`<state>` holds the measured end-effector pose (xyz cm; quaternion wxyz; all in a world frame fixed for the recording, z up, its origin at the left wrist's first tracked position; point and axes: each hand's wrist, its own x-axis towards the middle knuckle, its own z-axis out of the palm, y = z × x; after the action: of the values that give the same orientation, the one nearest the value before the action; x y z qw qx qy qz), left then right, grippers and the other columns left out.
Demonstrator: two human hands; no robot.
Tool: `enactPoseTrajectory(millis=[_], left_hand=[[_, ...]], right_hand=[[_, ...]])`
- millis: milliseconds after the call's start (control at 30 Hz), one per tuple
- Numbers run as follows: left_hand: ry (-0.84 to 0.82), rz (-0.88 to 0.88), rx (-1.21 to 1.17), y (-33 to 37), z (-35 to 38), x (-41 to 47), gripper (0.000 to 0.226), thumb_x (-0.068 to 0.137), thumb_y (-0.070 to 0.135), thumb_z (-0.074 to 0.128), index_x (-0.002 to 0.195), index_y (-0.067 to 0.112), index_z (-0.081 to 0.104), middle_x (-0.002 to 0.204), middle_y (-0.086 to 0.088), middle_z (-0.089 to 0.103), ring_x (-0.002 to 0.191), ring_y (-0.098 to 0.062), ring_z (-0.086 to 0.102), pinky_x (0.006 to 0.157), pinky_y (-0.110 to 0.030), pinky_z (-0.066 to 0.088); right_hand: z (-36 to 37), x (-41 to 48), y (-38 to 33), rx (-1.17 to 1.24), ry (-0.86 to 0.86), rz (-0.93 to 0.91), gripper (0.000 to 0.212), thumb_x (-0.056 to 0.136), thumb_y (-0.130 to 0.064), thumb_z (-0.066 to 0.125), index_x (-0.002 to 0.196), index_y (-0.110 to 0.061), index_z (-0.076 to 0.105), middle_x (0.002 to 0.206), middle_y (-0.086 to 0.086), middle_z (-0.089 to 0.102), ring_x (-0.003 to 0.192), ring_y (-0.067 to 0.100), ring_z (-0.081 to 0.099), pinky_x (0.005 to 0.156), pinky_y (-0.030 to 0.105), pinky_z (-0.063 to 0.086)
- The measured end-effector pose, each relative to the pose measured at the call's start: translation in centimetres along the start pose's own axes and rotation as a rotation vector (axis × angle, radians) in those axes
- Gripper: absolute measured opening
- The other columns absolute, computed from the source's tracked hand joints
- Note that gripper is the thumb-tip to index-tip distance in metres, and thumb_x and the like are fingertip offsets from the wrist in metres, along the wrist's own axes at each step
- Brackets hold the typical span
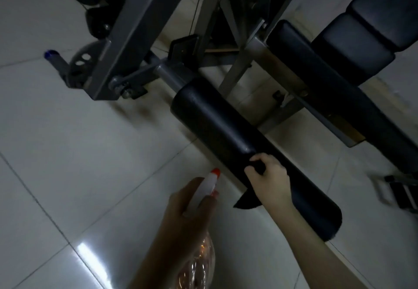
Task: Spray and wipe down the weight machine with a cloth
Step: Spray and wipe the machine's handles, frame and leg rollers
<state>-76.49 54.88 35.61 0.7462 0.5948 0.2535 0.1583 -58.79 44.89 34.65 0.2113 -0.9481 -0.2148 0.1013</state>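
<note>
Head view: right hand (269,181) on black roller pad (214,119) of weight machine (126,28). Fingers clamped on dark cloth (247,201) — cloth against pad's near half, corner hanging below hand. Left hand (184,205) near pad, fingers wrapped round spray bottle (203,191) — orange nozzle toward pad. Tiled floor (67,153) beneath; black seat pad (362,40) upper right.

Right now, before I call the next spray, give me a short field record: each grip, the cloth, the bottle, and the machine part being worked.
left grip: holds spray bottle, orange nozzle toward roller pad
right grip: pinches dark cloth against roller pad
dark cloth: corner hangs off the pad's near edge
roller pad: black, mounted on grey frame
seat pads: black, beyond the roller, untouched
floor: pale glossy tiles
</note>
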Motion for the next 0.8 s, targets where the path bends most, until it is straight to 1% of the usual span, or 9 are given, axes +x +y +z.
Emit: enactPoseTrajectory(millis=[100,200,233,300,333,400,567,700,800], left_hand=[[0.032,-0.022,0.039,1.7,-1.1,-0.6,0.023,0.078,0.032,0.051,0.094,0.029,0.067,0.077,-0.027,0.057,0.058,-0.031,0.051,0.05,-0.017,0.04],[0.035,-0.04,0.052,3.9,-2.2,-1.1,0.027,0.079,0.03,0.052,0.099,0.039,0.067,0.075,-0.028,0.053,0.051,-0.015,0.039,0.046,-0.02,0.033],[0.034,-0.029,0.058,4.8,-2.6,-1.2,0.027,0.079,0.028,0.052,0.1,0.037,0.067,0.074,-0.027,0.052,0.051,-0.014,0.038,0.046,-0.02,0.032],[0.026,0.002,0.077,6.4,-3.2,-1.5,0.026,0.079,0.026,0.053,0.101,0.026,0.067,0.07,-0.026,0.05,0.05,-0.013,0.037,0.046,-0.018,0.033],[0.023,0.018,0.099,7.2,-3.5,-1.6,0.024,0.08,0.026,0.054,0.1,0.021,0.066,0.065,-0.022,0.049,0.049,-0.013,0.037,0.046,-0.018,0.033],[0.021,0.038,0.129,8.5,-3.9,-1.9,0.023,0.082,0.028,0.054,0.096,0.014,0.065,0.057,-0.007,0.046,0.047,-0.013,0.037,0.046,-0.018,0.033],[0.019,0.063,0.186,11.8,-4.9,-2.6,0.021,0.083,0.029,0.053,0.094,0.014,0.063,0.056,0.002,0.05,0.047,-0.009,0.043,0.049,-0.021,0.035],[0.022,0.09,0.168,15.3,-5.6,-4.2,0.014,0.083,0.028,0.054,0.081,0.015,0.06,0.057,0.006,0.055,0.049,-0.006,0.047,0.05,-0.019,0.036],[0.059,0.019,0.114,18.7,-5.4,-5.3,0.023,0.095,0.015,0.056,0.073,0.008,0.058,0.055,0.005,0.056,0.049,-0.002,0.053,0.05,-0.012,0.04]], right_hand=[[-0.6,-0.9,-2.4,0.508,-0.044,0.361,0.008,0.09,-0.011,0.058,0.095,-0.016,0.062,0.088,0.001,0.062,0.074,0.007,0.055,0.067,0.022,0.044],[-0.4,-1.3,-4.2,0.86,-0.1,0.659,0.005,0.085,-0.016,0.061,0.083,-0.012,0.064,0.09,0.015,0.065,0.084,0.03,0.063,0.083,0.042,0.054],[-0.4,-1.5,-4.8,0.92,-0.132,0.724,0.01,0.081,-0.022,0.063,0.083,-0.012,0.064,0.09,0.018,0.064,0.081,0.033,0.062,0.08,0.045,0.056],[-0.8,-1.8,-6.2,0.982,-0.202,0.827,0.022,0.083,-0.029,0.057,0.09,-0.009,0.063,0.093,0.021,0.065,0.07,0.032,0.06,0.049,0.032,0.053],[-1.0,-1.9,-6.9,1.032,-0.233,0.868,0.027,0.088,-0.029,0.052,0.096,-0.005,0.062,0.097,0.024,0.066,0.065,0.031,0.059,0.038,0.025,0.045],[-1.1,-2.2,-8.1,1.093,-0.285,0.893,0.038,0.095,-0.03,0.042,0.107,0.002,0.059,0.106,0.028,0.066,0.056,0.028,0.06,0.033,0.02,0.037],[-2.6,-3.5,-12.0,1.208,-0.294,0.965,0.046,0.096,-0.032,0.042,0.119,0.004,0.055,0.112,0.027,0.061,0.065,0.028,0.057,0.044,0.026,0.042],[-4.7,-5.1,-15.0,1.333,-0.328,0.999,0.051,0.099,-0.034,0.034,0.126,0.008,0.048,0.088,0.023,0.057,0.064,0.028,0.053,0.033,0.017,0.039],[-6.7,-6.3,-17.0,1.486,-0.362,1.018,0.041,0.095,-0.032,0.037,0.114,0.002,0.051,0.078,0.017,0.059,0.061,0.024,0.056,0.043,0.017,0.044]])
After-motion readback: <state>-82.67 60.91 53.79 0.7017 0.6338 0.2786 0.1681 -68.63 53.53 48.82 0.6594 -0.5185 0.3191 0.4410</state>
